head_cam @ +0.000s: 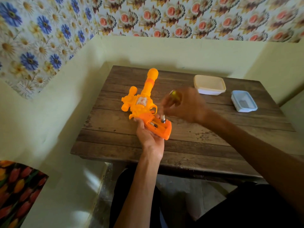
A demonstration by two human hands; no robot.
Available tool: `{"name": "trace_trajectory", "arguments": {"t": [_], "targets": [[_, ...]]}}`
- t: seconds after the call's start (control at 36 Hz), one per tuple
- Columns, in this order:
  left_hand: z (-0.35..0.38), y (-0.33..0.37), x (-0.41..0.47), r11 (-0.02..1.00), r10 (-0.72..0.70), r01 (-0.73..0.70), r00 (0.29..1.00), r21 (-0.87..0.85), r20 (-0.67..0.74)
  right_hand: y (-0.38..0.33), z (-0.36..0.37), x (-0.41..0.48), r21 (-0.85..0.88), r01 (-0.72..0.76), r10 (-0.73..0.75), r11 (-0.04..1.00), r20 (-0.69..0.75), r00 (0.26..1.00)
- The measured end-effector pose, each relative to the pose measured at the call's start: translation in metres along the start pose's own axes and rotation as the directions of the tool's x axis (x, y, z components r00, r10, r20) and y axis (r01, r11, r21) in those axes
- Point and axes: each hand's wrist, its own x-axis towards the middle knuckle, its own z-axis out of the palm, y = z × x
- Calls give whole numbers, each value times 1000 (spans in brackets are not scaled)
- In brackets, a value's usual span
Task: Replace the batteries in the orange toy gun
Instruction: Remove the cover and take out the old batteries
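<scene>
The orange toy gun (143,102) lies on the wooden table (197,145) with its barrel pointing away from me. My left hand (149,137) grips the gun's handle from below, palm up. The battery compartment (158,125) in the handle is uncovered. One battery (153,124) lies flat inside it, and a second battery (163,120) sticks up at its far end. My right hand (184,104) is motion-blurred just above that battery, its fingers curled round a yellow-green tool handle (175,96). Whether its fingertips touch the battery is unclear.
A cream lidded box (209,84) stands at the table's back right, with a clear container with a blue lid (244,101) beside it. Pale walls close in on the left, back and right. My legs are under the near edge.
</scene>
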Motion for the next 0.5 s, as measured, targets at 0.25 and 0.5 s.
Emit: {"name": "trace_trajectory", "arguments": {"t": [0.25, 0.5], "targets": [[1, -4, 3, 1000, 14, -15, 998, 21, 60, 79, -45, 39, -386, -160, 145, 908, -68, 987], [-5, -6, 10, 1000, 7, -7, 997, -2, 70, 108, -14, 51, -563, 19, 106, 826, 189, 976]]}}
